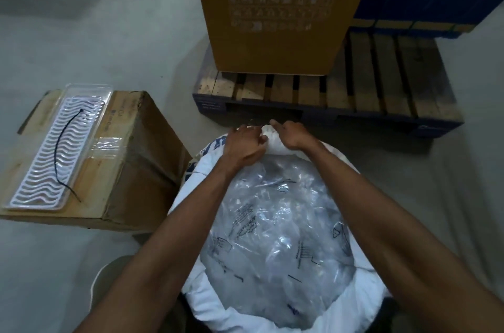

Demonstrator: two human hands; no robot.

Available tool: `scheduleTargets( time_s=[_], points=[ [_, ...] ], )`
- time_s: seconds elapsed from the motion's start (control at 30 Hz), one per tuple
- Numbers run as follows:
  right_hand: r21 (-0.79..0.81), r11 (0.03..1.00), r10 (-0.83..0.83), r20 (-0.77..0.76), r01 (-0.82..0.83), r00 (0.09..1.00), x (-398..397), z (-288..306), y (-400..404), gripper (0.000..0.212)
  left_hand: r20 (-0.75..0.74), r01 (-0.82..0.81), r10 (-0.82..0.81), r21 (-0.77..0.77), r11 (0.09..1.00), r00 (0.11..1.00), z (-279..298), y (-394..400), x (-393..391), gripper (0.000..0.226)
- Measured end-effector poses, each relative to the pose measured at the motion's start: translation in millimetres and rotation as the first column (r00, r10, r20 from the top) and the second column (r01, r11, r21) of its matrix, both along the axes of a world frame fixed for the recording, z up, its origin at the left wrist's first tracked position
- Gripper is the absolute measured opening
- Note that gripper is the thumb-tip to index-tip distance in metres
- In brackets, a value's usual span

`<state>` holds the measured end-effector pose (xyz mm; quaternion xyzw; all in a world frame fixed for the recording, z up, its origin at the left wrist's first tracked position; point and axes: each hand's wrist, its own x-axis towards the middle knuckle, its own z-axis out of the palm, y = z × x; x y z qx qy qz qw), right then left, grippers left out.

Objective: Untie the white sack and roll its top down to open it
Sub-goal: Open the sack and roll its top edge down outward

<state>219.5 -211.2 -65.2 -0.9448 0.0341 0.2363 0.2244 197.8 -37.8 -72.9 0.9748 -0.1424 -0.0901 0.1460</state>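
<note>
Left hand (241, 146) and right hand (293, 135) both curled on rolled far rim of sack (275, 143), side by side, nearly touching. Sack stood on floor (109, 32), mouth open, top rolled into thick white collar all round. Filled with crumpled clear plastic bags (275, 223) bearing dark print. Left of sack: carton (131, 169), touching it, carrying clear tray (58, 147) with white wavy insert and black cord (61, 141). Beyond sack: pallet (354, 92) holding tall brown box (275, 11). Blue-banded box (425, 5) further right.
</note>
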Motion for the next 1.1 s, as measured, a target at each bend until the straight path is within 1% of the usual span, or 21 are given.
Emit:
scheduleTargets(
  time_s=[0.03,0.07,0.1,0.13,0.17,0.23,0.27,0.33,0.4,0.43,0.5,0.6,0.63,0.7,0.77,0.83,0.87,0.93,1.0,1.03,1.1],
  points=[
    [-0.026,1.000,0.004,0.128,0.000,0.992,-11.7,-3.0,-3.3,0.057,-0.033,-0.037,0.038,0.031,0.999,0.999,-0.2,-2.1,2.8,0.043],
    [-0.100,0.995,0.016,0.260,0.011,0.966,-26.3,-7.3,-6.9,0.057,-0.070,-0.073,0.076,0.045,0.996,0.995,0.0,-3.3,6.4,0.044],
    [-0.206,0.978,0.043,0.342,0.030,0.939,-41.9,-11.7,-10.6,0.059,-0.112,-0.110,0.115,0.048,0.993,0.987,1.9,-4.2,10.1,0.044],
    [-0.298,0.952,0.045,0.372,0.073,0.927,-56.7,-15.0,-14.8,0.061,-0.160,-0.132,0.140,0.055,0.990,0.977,3.2,-4.8,14.7,0.046],
    [-0.337,0.933,0.003,0.360,0.126,0.933,-69.9,-15.8,-19.9,0.063,-0.215,-0.131,0.140,0.054,0.990,0.966,4.5,-5.8,19.0,0.048],
    [-0.315,0.929,-0.099,0.290,0.193,0.952,-84.6,-22.4,-32.2,0.067,-0.306,-0.115,0.131,0.070,0.991,0.943,6.6,-10.4,25.9,0.052],
    [-0.294,0.936,-0.116,0.260,0.193,0.959,-86.8,-25.4,-37.4,0.068,-0.308,-0.101,0.127,0.098,0.990,0.943,7.7,-13.2,26.8,0.052],
    [-0.216,0.958,-0.145,0.210,0.191,0.967,-79.7,-25.6,-44.3,0.069,-0.166,-0.051,0.077,0.153,0.987,0.983,9.0,-20.6,23.5,0.055],
    [-0.089,0.976,-0.188,0.135,0.201,0.973,-68.7,-17.7,-46.6,0.069,0.022,0.096,-0.099,0.135,0.986,0.995,9.9,-32.2,12.1,0.056],
    [-0.045,0.978,-0.197,0.104,0.202,0.975,-63.7,-13.9,-48.5,0.068,0.052,0.189,-0.195,0.103,0.977,0.980,10.2,-38.8,5.8,0.054],
    [0.069,0.977,-0.202,0.009,0.201,0.979,-55.2,-7.4,-54.5,0.065,0.041,0.332,-0.337,0.103,0.938,0.941,6.4,-50.3,-1.3,0.049],
    [0.352,0.889,-0.226,-0.219,0.293,0.949,-53.9,2.9,-66.8,0.061,0.024,0.378,-0.383,0.119,0.918,0.923,2.9,-62.1,-4.3,0.045],
    [0.368,0.883,-0.218,-0.231,0.293,0.948,-56.2,6.7,-69.9,0.063,0.020,0.376,-0.380,0.106,0.920,0.925,2.5,-66.3,-5.0,0.043],
    [0.302,0.926,-0.194,-0.127,0.224,0.973,-63.9,7.8,-74.3,0.068,0.002,0.339,-0.340,0.084,0.937,0.940,4.6,-74.7,-4.7,0.039],
    [0.185,0.969,-0.180,0.065,0.165,0.982,-79.7,4.3,-74.0,0.068,-0.014,0.259,-0.259,0.088,0.962,0.966,6.2,-78.1,-1.5,0.032],
    [-0.039,0.987,-0.140,0.237,0.153,0.961,-99.5,-1.2,-72.5,0.066,-0.026,0.182,-0.180,0.084,0.980,0.983,5.1,-76.9,3.6,0.030],
    [-0.139,0.971,-0.149,0.276,0.193,0.950,-110.8,-2.6,-72.0,0.066,-0.041,0.152,-0.149,0.076,0.985,0.988,4.8,-77.0,6.0,0.032],
    [-0.219,0.930,-0.234,0.267,0.296,0.935,-129.5,-3.2,-73.6,0.071,-0.099,0.116,-0.108,0.084,0.990,0.989,6.0,-80.5,10.9,0.036],
    [-0.219,0.918,-0.298,0.170,0.331,0.939,-140.3,-4.8,-79.1,0.073,-0.166,0.134,-0.114,0.115,0.984,0.980,10.6,-87.9,11.5,0.046],
    [-0.198,0.927,-0.298,0.122,0.318,0.947,-141.0,-8.1,-81.8,0.073,-0.173,0.152,-0.130,0.118,0.981,0.976,13.3,-92.0,10.0,0.050],
    [-0.070,0.940,-0.330,0.069,0.334,0.942,-135.2,-12.2,-86.1,0.072,-0.107,0.228,-0.215,0.131,0.965,0.971,16.2,-96.9,1.3,0.055]
  ],
)
